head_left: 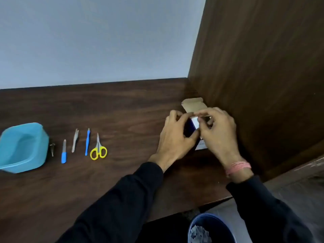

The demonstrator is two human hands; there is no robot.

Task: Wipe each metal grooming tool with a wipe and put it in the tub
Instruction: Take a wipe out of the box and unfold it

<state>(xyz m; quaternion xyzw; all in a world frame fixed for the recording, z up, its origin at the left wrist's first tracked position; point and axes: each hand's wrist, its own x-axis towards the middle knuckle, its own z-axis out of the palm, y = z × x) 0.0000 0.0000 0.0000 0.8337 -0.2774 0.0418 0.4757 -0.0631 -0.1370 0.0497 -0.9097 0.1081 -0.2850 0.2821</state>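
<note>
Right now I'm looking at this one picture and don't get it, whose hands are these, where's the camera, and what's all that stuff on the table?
There is no machine here. A person wears the camera on their head, so you look down at their own two hands. The left hand and right hand both hold a small open cardboard box at the right of the dark wooden table; what is inside is unclear. To the left lie yellow-handled scissors, a blue-handled thin tool, silver tweezers, a blue-handled nail file and a small dark metal tool, beside a light blue plastic tub. A dark blue bin stands below.
</note>
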